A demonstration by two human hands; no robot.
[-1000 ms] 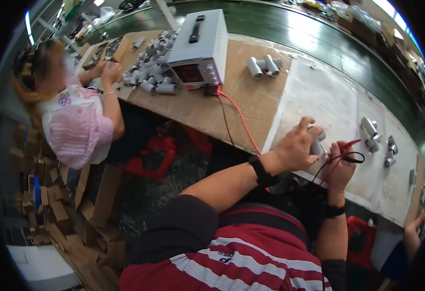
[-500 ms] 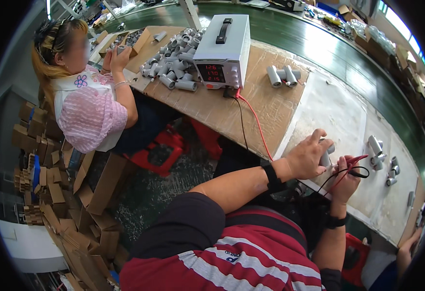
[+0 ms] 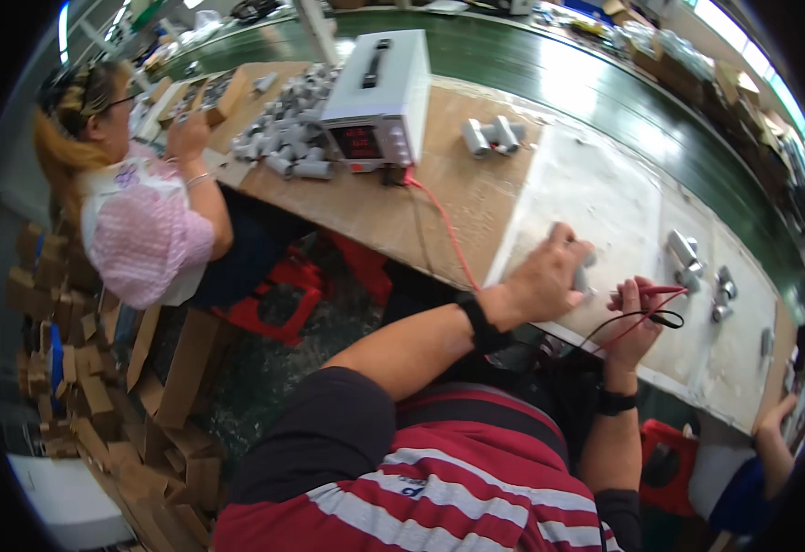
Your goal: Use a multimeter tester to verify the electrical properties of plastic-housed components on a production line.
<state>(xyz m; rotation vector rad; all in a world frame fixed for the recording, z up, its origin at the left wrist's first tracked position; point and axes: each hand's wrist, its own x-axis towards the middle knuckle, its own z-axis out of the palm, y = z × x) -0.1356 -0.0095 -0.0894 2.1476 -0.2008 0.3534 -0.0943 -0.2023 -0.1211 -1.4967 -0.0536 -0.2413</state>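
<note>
The left hand (image 3: 542, 281) is curled over a small grey cylindrical part (image 3: 582, 279) at the near edge of the white work mat (image 3: 595, 198); only the part's end shows past the fingers, so its long axis cannot be told for sure. Just right of that grip, the right hand (image 3: 635, 317) pinches a red test probe (image 3: 652, 292) together with a black one (image 3: 664, 320). Both probes lie nearly level, their long axes running left to right, tips pointing right, away from the held part. Their thin leads loop down below the right hand. A red wire (image 3: 444, 230) runs from beside the left wrist up to the grey bench power supply (image 3: 375, 97), well beyond the left hand. Loose metal cylinders (image 3: 696, 262) lie just beyond the probe tips.
</note>
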